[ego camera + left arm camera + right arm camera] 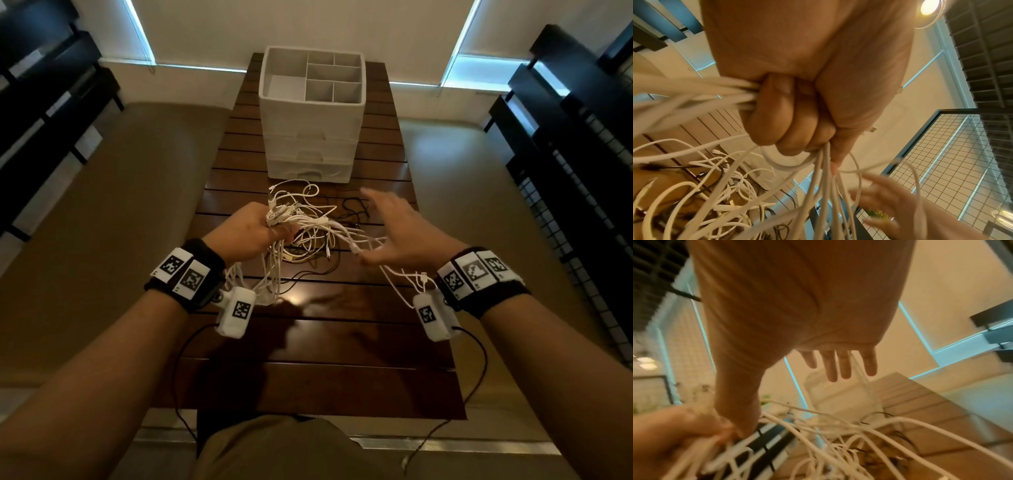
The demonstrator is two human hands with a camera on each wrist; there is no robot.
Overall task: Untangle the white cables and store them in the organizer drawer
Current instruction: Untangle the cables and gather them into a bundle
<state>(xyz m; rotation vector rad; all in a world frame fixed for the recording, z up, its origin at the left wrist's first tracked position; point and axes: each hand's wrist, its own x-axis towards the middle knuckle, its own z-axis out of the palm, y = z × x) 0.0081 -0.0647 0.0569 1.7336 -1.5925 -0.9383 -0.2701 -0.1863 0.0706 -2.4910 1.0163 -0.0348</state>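
Here your left hand [251, 233] is balled into a fist around a thick bunch of white cables [308, 226], lifted clear of the slatted wooden table [342, 342]. Gathering the strands in one fist likely anchors them, so single cables can be drawn out toward your other side. Your right hand [397, 233] hangs just beside the bunch with its fingers spread and straight; a few strands drape across its palm side, but it grips nothing I can see. Beyond both hands, well apart from them, stands the white organizer [311, 116] with its drawers all pushed in, so storing has not begun.

The head view alone shows the whole layout: the organizer's open top compartments, loose loops trailing past your left wrist, and some black cables [352, 209] lying on the table under the white ones.

The left wrist view shows what the head view hides: your curled fingers [785, 116] clamped on the bundle, strands leaving the fist on both sides, and more tangle on the table below.

The right wrist view, blurred, confirms the straight fingers [840, 365] pointing toward the organizer, with cables passing under the thumb.
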